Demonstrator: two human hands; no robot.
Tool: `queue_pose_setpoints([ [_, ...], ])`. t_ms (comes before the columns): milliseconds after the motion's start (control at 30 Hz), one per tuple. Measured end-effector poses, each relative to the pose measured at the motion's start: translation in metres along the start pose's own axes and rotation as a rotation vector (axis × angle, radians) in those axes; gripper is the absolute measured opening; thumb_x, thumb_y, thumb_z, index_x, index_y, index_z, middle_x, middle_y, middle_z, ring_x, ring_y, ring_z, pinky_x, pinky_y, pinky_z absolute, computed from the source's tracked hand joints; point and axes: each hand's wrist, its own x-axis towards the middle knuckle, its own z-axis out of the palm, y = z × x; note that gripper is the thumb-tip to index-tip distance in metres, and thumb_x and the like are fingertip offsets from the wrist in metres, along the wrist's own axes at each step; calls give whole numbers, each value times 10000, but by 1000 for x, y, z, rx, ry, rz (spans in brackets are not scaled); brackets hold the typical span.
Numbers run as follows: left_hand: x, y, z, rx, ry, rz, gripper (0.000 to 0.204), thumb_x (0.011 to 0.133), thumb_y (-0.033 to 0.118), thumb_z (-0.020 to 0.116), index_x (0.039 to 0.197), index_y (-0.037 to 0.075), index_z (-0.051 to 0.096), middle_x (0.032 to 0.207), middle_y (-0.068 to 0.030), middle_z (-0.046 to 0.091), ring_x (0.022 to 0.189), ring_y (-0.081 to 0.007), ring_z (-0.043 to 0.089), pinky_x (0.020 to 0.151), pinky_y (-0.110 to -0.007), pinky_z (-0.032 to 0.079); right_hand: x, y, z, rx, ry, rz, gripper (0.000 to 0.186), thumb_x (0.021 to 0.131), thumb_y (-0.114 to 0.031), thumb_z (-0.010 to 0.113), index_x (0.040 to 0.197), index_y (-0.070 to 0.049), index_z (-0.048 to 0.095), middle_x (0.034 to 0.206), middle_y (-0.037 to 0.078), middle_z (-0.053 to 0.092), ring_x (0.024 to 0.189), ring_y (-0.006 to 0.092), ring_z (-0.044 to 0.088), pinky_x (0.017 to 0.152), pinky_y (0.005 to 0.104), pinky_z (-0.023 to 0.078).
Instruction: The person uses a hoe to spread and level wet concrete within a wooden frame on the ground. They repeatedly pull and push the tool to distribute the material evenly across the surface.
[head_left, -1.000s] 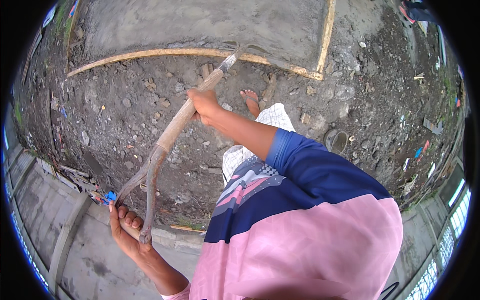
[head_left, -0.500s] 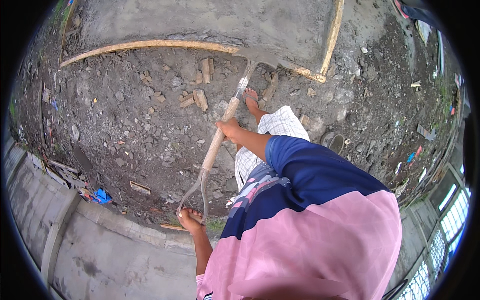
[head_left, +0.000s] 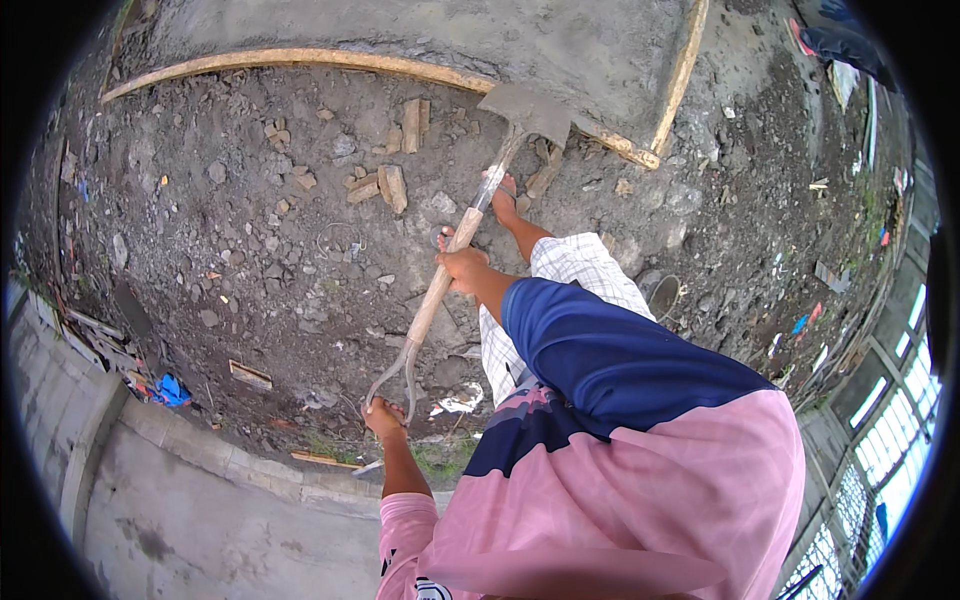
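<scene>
1. Step in hand, by judgement: shovel work at the slab's edge; right hand (head_left: pixel 463 270) wrapped around the shaft of the D-handled shovel (head_left: pixel 430 304), left hand (head_left: pixel 385 418) curled on its end grip
2. Shovel slants across the person's front, blade (head_left: pixel 530 112) over the wooden form board (head_left: pixel 300 60) bordering the grey slab (head_left: pixel 420 25); contact and any load: cannot tell
3. Next move likely calls for two firm grips and a level blade, board left unknocked
4. Versus one second earlier: blade nearer the board's corner, broad face now showing, left hand closer to the shirt (head_left: pixel 640 470)
</scene>
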Motion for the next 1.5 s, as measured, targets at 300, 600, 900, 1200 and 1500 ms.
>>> queue_pose_setpoints([
  [300, -70, 44, 45, -94, -218, 149, 276, 810, 80, 606, 1063, 51, 500, 726, -55, 517, 583, -155, 542, 495, -288, 486, 3, -62, -14, 107, -8, -221, 281, 833, -85, 651, 1057, 2, 505, 941, 152, 583, 843, 291, 631, 667, 533, 546],
  [600, -320, 336, -67, -427, -774, 425, 278, 999, 144, 449, 1261, 58, 475, 819, -31, 477, 561, -85, 517, 445, -247, 518, -335, -192, 105, 144, -260, -444, 332, 845, -185, 657, 985, 81, 516, 927, 167, 592, 756, 280, 668, 527, 458, 610],
  [900, -279, 285, 87, -287, -306, 388, 67, 894, 122, 574, 932, 123, 519, 698, 34, 476, 527, -75, 450, 455, -236, 405, -190, -223, 47, 110, -276, -248, 408, 860, -191, 601, 1092, 103, 439, 971, 209, 600, 719, 310, 676, 519, 511, 599],
  [1200, -204, 170, 28, -82, -222, 138, 253, 872, 175, 607, 1083, 104, 487, 744, -5, 483, 576, -119, 485, 486, -260, 430, -111, -128, 18, 106, 3, -244, 421, 829, -176, 652, 1111, 78, 471, 954, 190, 599, 679, 318, 656, 542, 499, 572],
  [1500, -325, 336, 4, -497, -668, 348, 306, 998, 187, 477, 1266, 41, 484, 824, -34, 506, 649, -104, 554, 523, -250, 531, -219, -256, 91, 404, -25, -368, 356, 894, -145, 564, 1150, 62, 427, 970, 157, 519, 699, 276, 593, 588, 446, 542],
])
